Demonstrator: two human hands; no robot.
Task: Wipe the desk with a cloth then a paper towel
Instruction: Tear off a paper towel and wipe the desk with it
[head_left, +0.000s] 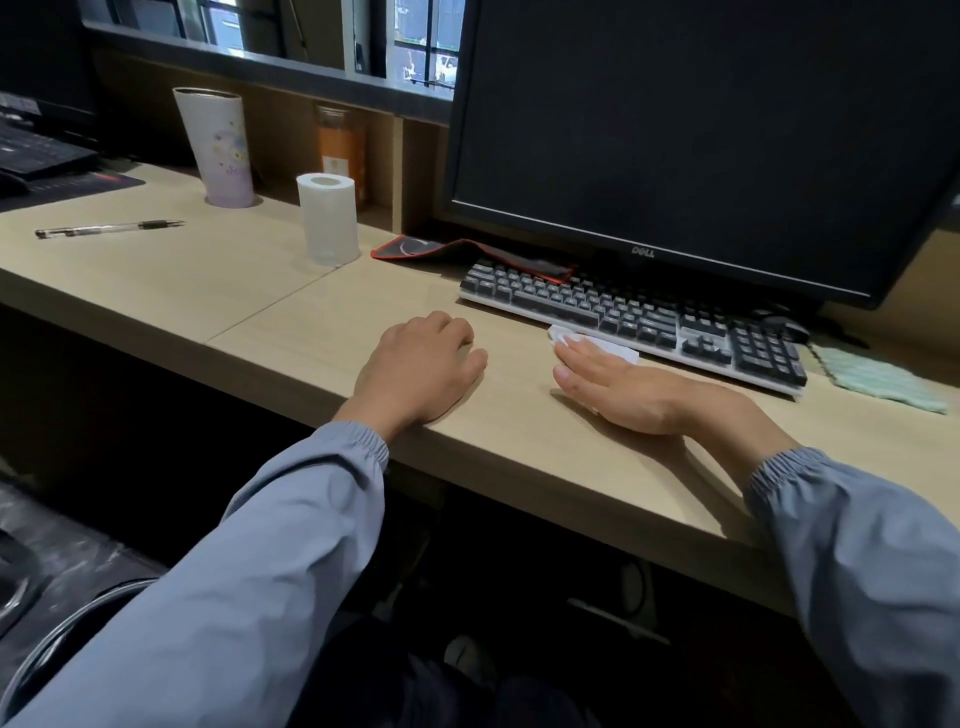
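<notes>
Sleeves first: left sleeve (249, 571) and right sleeve (857, 571), both blue-grey with elastic cuffs, run off the bottom edge. Chair (62, 597) at lower left is dark, glossy and cut off by the frame. Space under the desk is too dark to read.

Left hand (421, 364) rests on the wooden desk (311, 322) near its front edge, fingers loosely curled, gripping nothing. Right hand (623, 387) lies flat, fingers straight and together, pressing down on the paper towel (621, 352). The towel is mostly hidden under the fingers; only white scraps show past the fingertips, just beside the front edge of the keyboard (634, 317).

Green cloth (878, 376) lies flat on the desk right of the keyboard, well apart from both hands.

Mouse (779, 325) behind the keyboard is dark and hard to make out. Red-edged mouse pad (467, 254) is partly tucked behind the keyboard's far left corner.

Dell monitor (701, 130) has a dark screen and is cropped top and right.

Paper roll (327, 218) stands upright left of the mouse pad. Pen (109, 227) lies further left. Tall tumbler (221, 148) stands at the back; its contents can't be seen from this angle. Orange item (340, 150) in the recess behind the roll is too blurred to identify.
</notes>
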